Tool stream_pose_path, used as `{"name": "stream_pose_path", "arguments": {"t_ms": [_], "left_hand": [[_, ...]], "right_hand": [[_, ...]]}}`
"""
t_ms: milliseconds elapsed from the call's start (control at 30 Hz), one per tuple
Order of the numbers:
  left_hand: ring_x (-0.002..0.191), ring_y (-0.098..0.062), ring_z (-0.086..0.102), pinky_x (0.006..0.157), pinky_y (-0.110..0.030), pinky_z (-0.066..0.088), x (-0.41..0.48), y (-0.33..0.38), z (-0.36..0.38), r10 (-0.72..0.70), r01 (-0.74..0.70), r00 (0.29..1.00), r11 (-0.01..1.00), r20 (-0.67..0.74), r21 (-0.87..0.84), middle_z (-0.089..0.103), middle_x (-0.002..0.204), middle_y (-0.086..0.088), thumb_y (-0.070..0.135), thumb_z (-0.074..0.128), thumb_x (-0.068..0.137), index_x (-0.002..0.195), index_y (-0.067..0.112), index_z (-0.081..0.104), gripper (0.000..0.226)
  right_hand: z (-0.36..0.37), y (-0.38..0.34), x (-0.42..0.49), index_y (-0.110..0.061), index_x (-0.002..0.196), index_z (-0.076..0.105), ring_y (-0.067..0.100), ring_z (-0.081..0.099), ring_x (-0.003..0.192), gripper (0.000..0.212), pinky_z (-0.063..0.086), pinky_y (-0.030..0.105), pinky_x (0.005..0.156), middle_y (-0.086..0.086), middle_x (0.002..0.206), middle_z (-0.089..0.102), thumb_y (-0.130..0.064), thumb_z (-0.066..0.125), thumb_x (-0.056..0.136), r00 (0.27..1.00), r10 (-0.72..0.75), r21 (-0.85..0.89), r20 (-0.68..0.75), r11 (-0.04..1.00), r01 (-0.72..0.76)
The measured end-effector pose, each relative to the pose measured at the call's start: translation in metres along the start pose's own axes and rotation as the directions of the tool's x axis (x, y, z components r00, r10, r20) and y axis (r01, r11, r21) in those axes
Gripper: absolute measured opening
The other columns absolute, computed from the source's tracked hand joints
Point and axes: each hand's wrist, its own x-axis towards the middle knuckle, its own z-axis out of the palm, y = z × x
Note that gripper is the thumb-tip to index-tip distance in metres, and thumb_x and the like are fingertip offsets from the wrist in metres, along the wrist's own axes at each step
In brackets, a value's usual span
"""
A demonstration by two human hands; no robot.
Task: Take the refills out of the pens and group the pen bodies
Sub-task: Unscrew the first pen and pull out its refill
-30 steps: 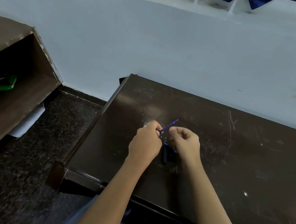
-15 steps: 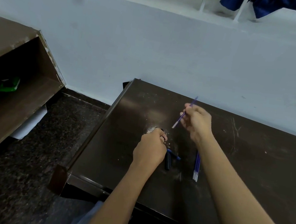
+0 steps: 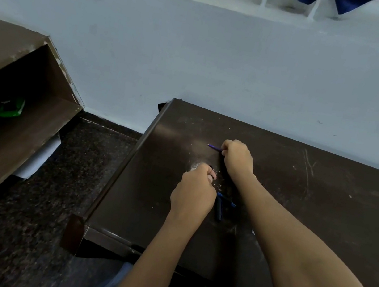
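Both my hands over the dark desk (image 3: 323, 201), mid pen teardown.
Right hand (image 3: 238, 159) pinches a blue refill (image 3: 214, 147), tip pointing left. Left hand (image 3: 194, 193) fisted, contents hidden. Dark pen bodies (image 3: 219, 207) lie just beside it.

A scratched dark desk (image 3: 325, 189) stands against a pale wall (image 3: 197, 57), with a brown shelf unit (image 3: 10, 60) well apart on the left holding a green object (image 3: 11, 107), white paper (image 3: 37, 159) beside its base, speckled floor (image 3: 37, 206) between, and blue cloth (image 3: 349, 2) above.
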Motion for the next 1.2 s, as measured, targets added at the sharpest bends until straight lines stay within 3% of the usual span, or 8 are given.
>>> {"name": "stream_pose_path", "arguments": {"t_ms": [367,600,767,967,1100,1200], "left_hand": [[0.077,-0.015,0.058,0.063,-0.029,0.044,-0.002,-0.001,0.000,-0.019,0.019,1.000,1.000,0.004,0.002,0.060,0.093,0.000,0.008,0.042,0.091,0.100,0.021,0.057,0.022],[0.076,-0.012,0.055,0.054,-0.022,0.038,-0.001,-0.003,0.000,-0.021,0.021,1.000,1.000,0.010,0.020,0.061,0.096,0.001,0.008,0.043,0.091,0.102,0.022,0.057,0.023],[0.077,-0.013,0.055,0.060,-0.027,0.042,0.000,-0.003,0.000,-0.019,0.019,1.000,0.999,0.002,0.040,0.054,0.092,0.004,0.008,0.044,0.092,0.101,0.022,0.056,0.021],[0.074,-0.012,0.055,0.052,-0.021,0.037,0.002,-0.003,0.001,-0.020,0.019,1.000,1.000,0.014,0.021,0.056,0.093,0.001,0.007,0.043,0.092,0.101,0.021,0.056,0.021],[0.075,-0.010,0.053,0.053,-0.020,0.037,0.003,-0.003,-0.001,-0.008,0.008,1.000,1.000,0.010,0.028,0.059,0.100,-0.002,0.009,0.044,0.093,0.108,0.019,0.056,0.021],[0.082,-0.011,0.052,0.067,-0.024,0.041,0.007,-0.005,-0.005,-0.027,0.027,1.000,0.998,-0.002,0.051,0.059,0.112,-0.007,0.013,0.045,0.094,0.120,0.014,0.054,0.028]], "right_hand": [[0.008,0.004,-0.002,-0.005,0.107,0.069,0.035,0.054,0.106,0.024,0.047,0.043,0.086,0.018,0.110,0.061,-0.003,0.050,0.091,0.999,0.031,0.108,-0.008,0.994,-0.030],[0.012,0.002,-0.003,-0.004,0.106,0.070,0.035,0.058,0.101,0.025,0.050,0.042,0.084,0.017,0.109,0.062,-0.002,0.050,0.092,0.998,0.059,0.140,-0.012,0.989,-0.057],[0.010,0.003,0.000,-0.004,0.106,0.069,0.034,0.057,0.103,0.022,0.049,0.040,0.084,0.016,0.111,0.061,-0.006,0.053,0.092,0.997,0.073,0.159,0.008,0.985,-0.073],[0.009,0.003,-0.001,-0.003,0.109,0.066,0.033,0.053,0.107,0.022,0.049,0.042,0.087,0.016,0.112,0.060,-0.006,0.054,0.091,0.999,0.038,0.105,0.016,0.994,-0.040],[0.000,0.001,-0.006,-0.002,0.114,0.063,0.033,0.051,0.111,0.025,0.045,0.045,0.092,0.017,0.115,0.059,-0.007,0.056,0.090,0.996,0.031,0.159,-0.085,0.987,-0.017],[-0.009,0.004,-0.019,-0.005,0.109,0.064,0.033,0.056,0.104,0.022,0.048,0.044,0.089,0.016,0.113,0.059,-0.005,0.053,0.090,0.969,0.156,0.292,-0.191,0.952,-0.096]]}}
